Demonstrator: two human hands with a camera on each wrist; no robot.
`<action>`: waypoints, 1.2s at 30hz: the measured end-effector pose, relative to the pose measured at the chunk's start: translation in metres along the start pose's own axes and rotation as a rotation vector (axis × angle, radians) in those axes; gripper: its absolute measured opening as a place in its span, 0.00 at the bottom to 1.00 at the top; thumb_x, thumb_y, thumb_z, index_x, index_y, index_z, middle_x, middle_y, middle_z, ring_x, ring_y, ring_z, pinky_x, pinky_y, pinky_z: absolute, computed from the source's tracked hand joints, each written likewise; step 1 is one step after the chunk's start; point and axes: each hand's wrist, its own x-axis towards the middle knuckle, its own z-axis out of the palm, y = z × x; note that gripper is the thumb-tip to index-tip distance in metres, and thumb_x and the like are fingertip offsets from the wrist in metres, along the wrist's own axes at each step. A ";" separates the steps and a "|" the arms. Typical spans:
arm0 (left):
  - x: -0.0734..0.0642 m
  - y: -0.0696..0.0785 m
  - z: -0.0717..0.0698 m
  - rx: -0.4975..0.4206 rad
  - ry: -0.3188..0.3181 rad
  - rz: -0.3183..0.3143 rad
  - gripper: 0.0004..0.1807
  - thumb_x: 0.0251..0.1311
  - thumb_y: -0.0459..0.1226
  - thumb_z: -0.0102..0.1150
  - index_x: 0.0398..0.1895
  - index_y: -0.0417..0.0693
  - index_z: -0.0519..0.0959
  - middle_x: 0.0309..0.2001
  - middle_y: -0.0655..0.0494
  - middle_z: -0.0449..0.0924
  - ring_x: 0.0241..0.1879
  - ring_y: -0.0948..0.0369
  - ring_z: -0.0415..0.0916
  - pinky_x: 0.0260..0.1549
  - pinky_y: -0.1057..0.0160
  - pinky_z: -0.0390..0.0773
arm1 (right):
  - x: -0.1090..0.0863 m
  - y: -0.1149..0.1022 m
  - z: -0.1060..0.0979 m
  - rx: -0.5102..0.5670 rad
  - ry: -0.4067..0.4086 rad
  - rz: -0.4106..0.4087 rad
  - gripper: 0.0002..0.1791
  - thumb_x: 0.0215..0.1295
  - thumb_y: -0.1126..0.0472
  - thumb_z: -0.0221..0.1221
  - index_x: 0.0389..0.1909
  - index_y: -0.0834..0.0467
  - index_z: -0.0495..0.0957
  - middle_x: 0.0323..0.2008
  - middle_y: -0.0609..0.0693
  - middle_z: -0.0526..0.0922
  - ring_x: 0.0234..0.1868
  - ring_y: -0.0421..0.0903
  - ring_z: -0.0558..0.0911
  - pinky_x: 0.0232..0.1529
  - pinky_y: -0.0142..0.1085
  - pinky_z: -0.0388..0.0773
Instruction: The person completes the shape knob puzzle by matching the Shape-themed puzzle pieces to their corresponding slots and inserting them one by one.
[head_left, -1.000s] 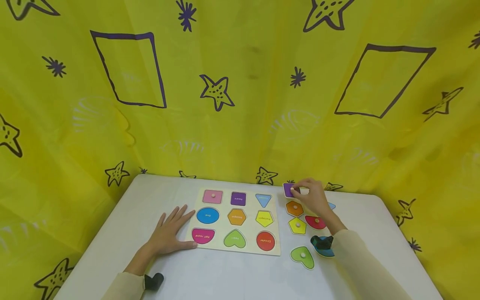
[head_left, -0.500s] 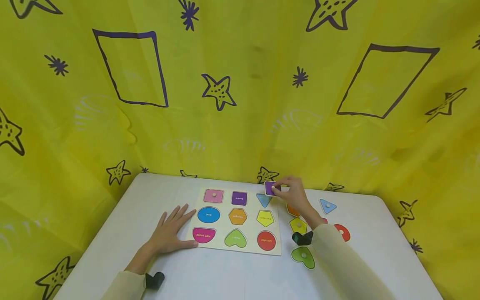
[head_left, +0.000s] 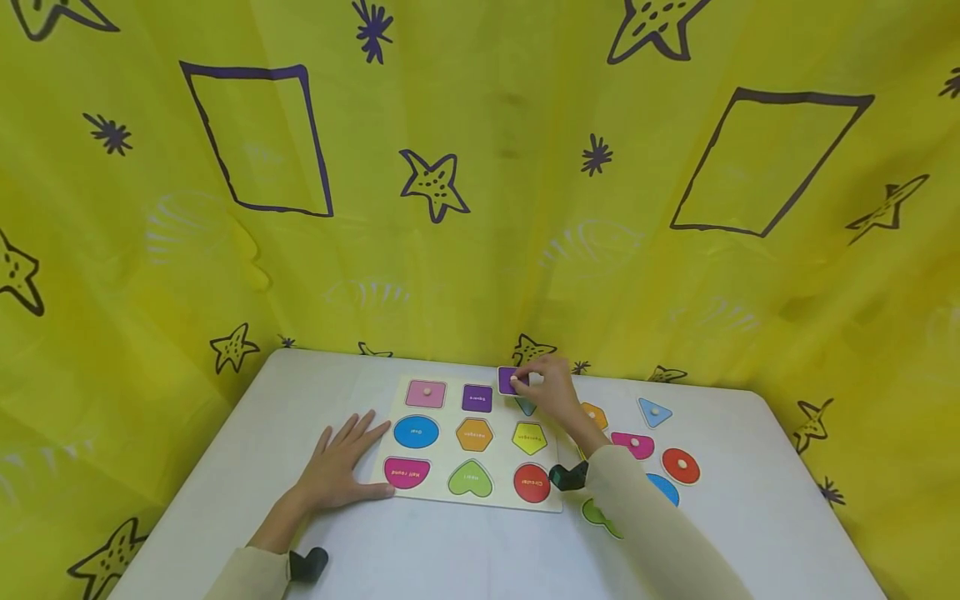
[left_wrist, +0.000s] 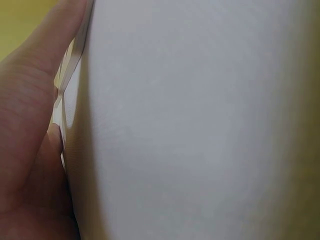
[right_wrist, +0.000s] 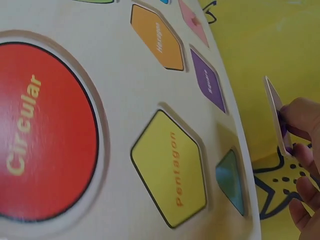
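A pale puzzle board (head_left: 447, 433) with coloured, labelled shape recesses lies on the white table. My left hand (head_left: 333, 471) rests with spread fingers at its left edge, the thumb by the near corner. Between thumb and fingertips, my right hand (head_left: 553, 390) pinches the knob of a purple square puzzle piece (head_left: 506, 380). That piece is raised over the board's far edge, just right of the purple square recess (head_left: 477, 399); the right wrist view shows it edge-on (right_wrist: 276, 117). In the far left recess sits a pink knobbed piece (head_left: 426, 394). The right hand partly covers the triangle recess (head_left: 527, 407).
Loose knobbed pieces lie right of the board: a blue triangle (head_left: 655, 412), pink half round (head_left: 632, 445), red circle (head_left: 681, 466) and orange hexagon (head_left: 596, 416). The right sleeve partly hides the blue oval (head_left: 665, 489) and green heart (head_left: 598, 517). A yellow curtain (head_left: 480, 275) hangs behind.
My right hand has carried the purple square leftward from above the loose pieces to the board's far edge, uncovering the blue triangle and red circle. The left hand stays in place.
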 end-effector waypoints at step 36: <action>-0.001 -0.001 0.001 -0.005 0.030 0.027 0.58 0.43 0.71 0.70 0.77 0.54 0.67 0.78 0.40 0.58 0.78 0.35 0.47 0.70 0.24 0.38 | 0.001 -0.009 0.072 -0.087 -0.012 0.071 0.04 0.63 0.57 0.71 0.34 0.53 0.91 0.45 0.51 0.83 0.49 0.54 0.73 0.55 0.51 0.69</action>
